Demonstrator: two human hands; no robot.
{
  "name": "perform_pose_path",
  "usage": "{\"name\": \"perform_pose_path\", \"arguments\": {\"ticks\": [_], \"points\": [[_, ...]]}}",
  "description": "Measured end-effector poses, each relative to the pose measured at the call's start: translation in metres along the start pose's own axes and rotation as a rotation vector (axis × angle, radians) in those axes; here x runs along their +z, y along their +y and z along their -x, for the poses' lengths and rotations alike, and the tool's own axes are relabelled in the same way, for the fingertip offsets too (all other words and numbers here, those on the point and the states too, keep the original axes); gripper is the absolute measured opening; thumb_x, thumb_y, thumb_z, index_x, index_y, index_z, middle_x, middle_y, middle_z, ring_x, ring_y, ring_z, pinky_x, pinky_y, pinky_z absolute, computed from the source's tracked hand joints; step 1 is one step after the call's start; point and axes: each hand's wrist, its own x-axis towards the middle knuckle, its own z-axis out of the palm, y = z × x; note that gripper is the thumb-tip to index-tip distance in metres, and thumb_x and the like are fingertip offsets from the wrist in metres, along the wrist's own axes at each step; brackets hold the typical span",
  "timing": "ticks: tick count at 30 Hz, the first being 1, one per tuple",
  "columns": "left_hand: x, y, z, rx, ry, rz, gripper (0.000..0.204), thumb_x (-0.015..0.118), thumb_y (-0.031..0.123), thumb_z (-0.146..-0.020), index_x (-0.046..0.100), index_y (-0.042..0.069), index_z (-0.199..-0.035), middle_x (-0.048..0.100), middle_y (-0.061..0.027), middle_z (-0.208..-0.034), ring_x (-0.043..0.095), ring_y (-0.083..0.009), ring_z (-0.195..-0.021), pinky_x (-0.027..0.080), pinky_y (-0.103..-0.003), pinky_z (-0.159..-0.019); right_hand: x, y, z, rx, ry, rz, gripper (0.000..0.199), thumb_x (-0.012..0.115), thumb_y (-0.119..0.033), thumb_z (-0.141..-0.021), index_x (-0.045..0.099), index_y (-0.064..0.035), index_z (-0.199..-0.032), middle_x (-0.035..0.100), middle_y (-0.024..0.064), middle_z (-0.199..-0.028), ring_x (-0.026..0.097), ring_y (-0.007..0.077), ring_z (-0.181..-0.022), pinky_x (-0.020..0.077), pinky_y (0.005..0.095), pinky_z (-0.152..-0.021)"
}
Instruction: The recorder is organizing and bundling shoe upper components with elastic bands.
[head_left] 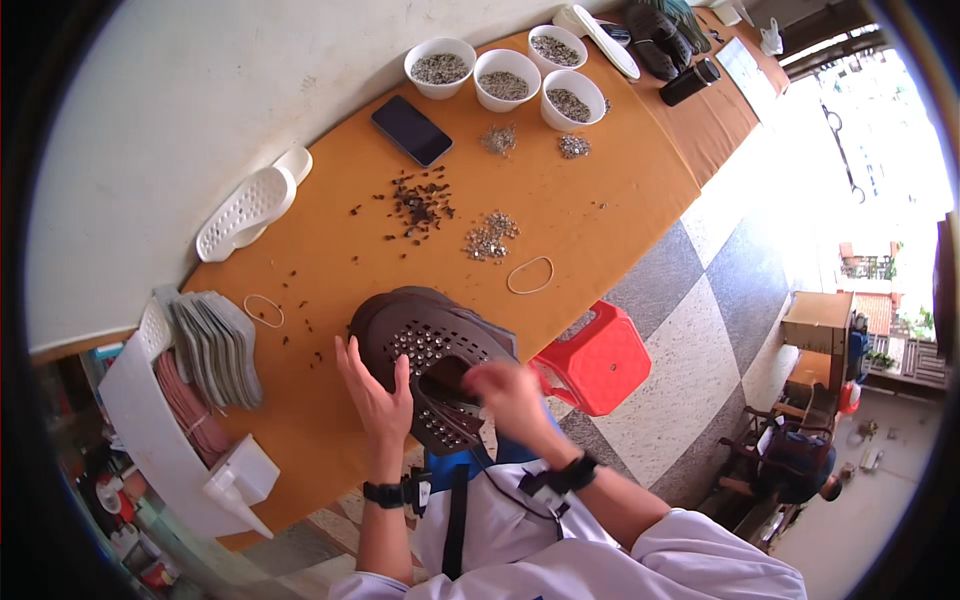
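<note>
A dark brown perforated shoe upper (pixel 430 345) studded with small metal rivets lies at the near edge of the orange table (pixel 600 190). My left hand (pixel 375 395) rests against its left side, palm on the piece and fingers spread upward. My right hand (pixel 510 392) is blurred, its fingers pinched over the lower right part of the upper; what they hold is too small to tell. Black bands sit on both wrists.
Several white bowls (pixel 505 78) of small metal parts stand at the far edge, beside a black phone (pixel 411 130). Loose piles of rivets (pixel 490 236) and dark bits (pixel 420 205), two rubber bands, white perforated soles (pixel 245 210), stacked grey insoles (pixel 215 345) and a red stool (pixel 595 358) surround me.
</note>
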Motion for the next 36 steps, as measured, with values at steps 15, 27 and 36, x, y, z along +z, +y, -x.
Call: {"name": "perform_pose_path", "arguments": {"ticks": [15,27,36], "points": [[0.051,0.133,0.122,-0.271,-0.192,0.395,0.03,0.07,0.009,-0.091,0.054,-0.001,-0.115,0.059,-0.0152,-0.101,0.062,-0.0274,-0.093,0.051,-0.037,-0.08,-0.144,0.093,-0.169,-0.595,-0.002,0.736,0.019,0.065,-0.009,-0.09,0.058,0.0006,-0.105,0.056,0.0179,-0.107,0.054,0.0394,-0.105,0.0453,0.0483,-0.088],[0.076,0.15,0.134,-0.275,-0.132,0.335,0.038,0.07,0.013,-0.092,0.052,-0.002,-0.121,0.058,-0.0179,-0.111,0.06,-0.0317,-0.102,0.049,-0.042,-0.091,-0.159,0.087,-0.178,-0.751,-0.017,0.665,0.008,0.059,-0.003,-0.091,0.055,0.0006,-0.098,0.06,0.0212,-0.1,0.06,0.0407,-0.097,0.0495,0.0452,-0.087],[0.055,0.171,0.125,-0.183,-0.401,0.891,0.054,0.079,0.018,-0.088,0.049,-0.001,-0.129,0.055,-0.0204,-0.124,0.056,-0.0315,-0.116,0.043,-0.045,-0.106,-0.194,-0.041,-0.01,-0.093,-1.136,0.112,0.012,0.058,-0.013,-0.104,0.056,-0.0014,-0.106,0.064,0.002,-0.085,0.06,0.0107,-0.072,0.0475,0.0286,-0.063]]}}
